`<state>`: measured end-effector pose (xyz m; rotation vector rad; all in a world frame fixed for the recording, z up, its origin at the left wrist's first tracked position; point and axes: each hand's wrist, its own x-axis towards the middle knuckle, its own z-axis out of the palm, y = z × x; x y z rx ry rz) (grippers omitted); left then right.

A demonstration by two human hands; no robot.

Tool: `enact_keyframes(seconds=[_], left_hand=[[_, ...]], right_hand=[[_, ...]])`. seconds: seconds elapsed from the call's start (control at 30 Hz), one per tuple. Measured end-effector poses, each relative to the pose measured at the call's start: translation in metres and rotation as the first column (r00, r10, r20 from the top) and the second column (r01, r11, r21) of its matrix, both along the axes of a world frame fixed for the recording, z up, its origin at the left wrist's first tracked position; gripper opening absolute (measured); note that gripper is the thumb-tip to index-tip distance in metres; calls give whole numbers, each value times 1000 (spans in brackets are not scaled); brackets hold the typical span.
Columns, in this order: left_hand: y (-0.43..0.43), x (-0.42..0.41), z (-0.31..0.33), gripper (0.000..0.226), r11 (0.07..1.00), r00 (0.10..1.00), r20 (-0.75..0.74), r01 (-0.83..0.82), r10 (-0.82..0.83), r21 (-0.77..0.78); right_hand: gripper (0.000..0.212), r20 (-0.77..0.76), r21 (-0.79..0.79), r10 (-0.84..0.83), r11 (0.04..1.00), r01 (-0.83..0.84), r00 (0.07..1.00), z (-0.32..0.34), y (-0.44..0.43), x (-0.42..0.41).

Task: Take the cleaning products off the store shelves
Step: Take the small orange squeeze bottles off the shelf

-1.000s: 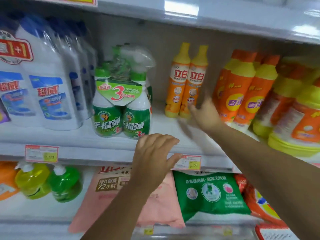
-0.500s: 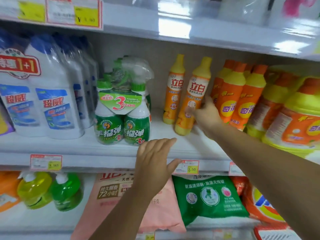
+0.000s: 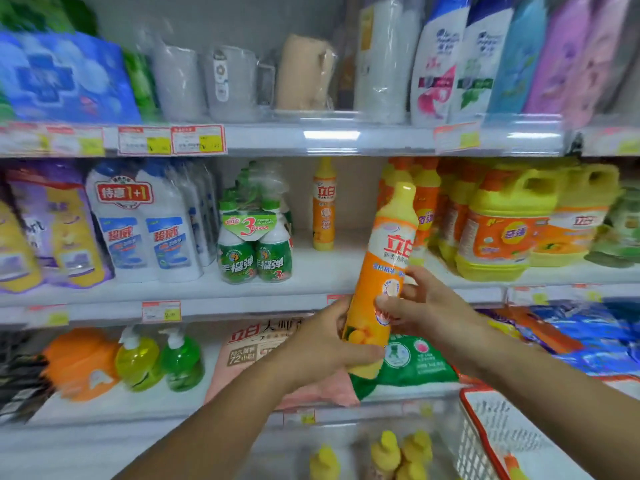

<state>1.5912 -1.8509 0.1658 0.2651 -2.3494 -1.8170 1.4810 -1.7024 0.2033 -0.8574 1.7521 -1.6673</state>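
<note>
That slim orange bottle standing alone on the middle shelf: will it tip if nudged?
Probably: the slim orange bottle is tall on a narrow base, nothing beside it. Its smooth plastic may slip; hold the body, not the neck.

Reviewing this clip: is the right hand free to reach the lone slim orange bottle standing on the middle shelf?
Probably not yet. The right hand and left hand both grip the held bottle. The shelf bottle stands alone with bare shelf in front, so the way looks open once it lets go.
</note>
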Motion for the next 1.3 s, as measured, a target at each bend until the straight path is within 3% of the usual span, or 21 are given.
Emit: enact_keyframes(seconds=[0.13, 0.27, 0.33, 0.4, 0.53, 0.6, 0.67, 0.73, 0.8, 0.87, 0.97, 1.07, 1.17, 1.3], left_hand=[[49, 25, 1, 77, 994, 996, -49, -81, 78, -74], [82, 34, 8, 85, 885, 978, -118, -206, 172, -417], [93, 36, 9, 83, 915, 985, -103, -168, 140, -367], [100, 36, 6, 80, 983, 997, -8, -72, 72, -167], [100, 29, -3, 66, 977, 968, 179, 152, -178, 150], [104, 23, -10, 54, 978, 963, 188, 174, -193, 113], [114, 17, -18, 50, 988, 972, 190, 147, -135, -48], [125, 10, -26, 57, 979, 987, 147, 97, -71, -179], [133, 6, -33, 67, 970, 993, 110, 67, -42, -232], [131, 3, -34, 69, 979, 988, 128, 104, -82, -175], [120, 2, -22, 49, 983, 956, 229, 177, -181, 39], [114, 3, -19, 47, 969, 930, 277, 220, -243, 112], [122, 2, -24, 57, 979, 942, 273, 203, -196, 2], [133, -1, -21, 62, 964, 963, 240, 171, -120, -203]], right_hand=[[63, -30, 17, -46, 999, 46, 999, 18, 47, 12], [70, -53, -21, -146, 989, 146, 988, 26, 72, 24], [70, -26, -101, -224, 970, 220, 974, 22, 82, 26], [65, 31, -167, -241, 956, 243, 970, 13, 93, 27], [83, 117, -167, -98, 979, 117, 988, -9, 112, 23], [76, 115, -150, -31, 988, 48, 993, -9, 118, 20], [61, -6, -66, -63, 996, 62, 998, -7, 122, 17], [50, -135, 7, -125, 992, 127, 983, -9, 123, 16], [42, -158, -5, -204, 978, 206, 966, -13, 123, 15], [46, -126, -36, -265, 964, 262, 956, -16, 124, 11], [57, 17, -87, -305, 948, 305, 952, -17, 127, 2], [52, 116, -82, -243, 964, 253, 963, -19, 130, -2], [37, 122, -82, -148, 984, 159, 981, -21, 130, 1], [40, -136, -27, -216, 976, 214, 967, -16, 128, 10]])
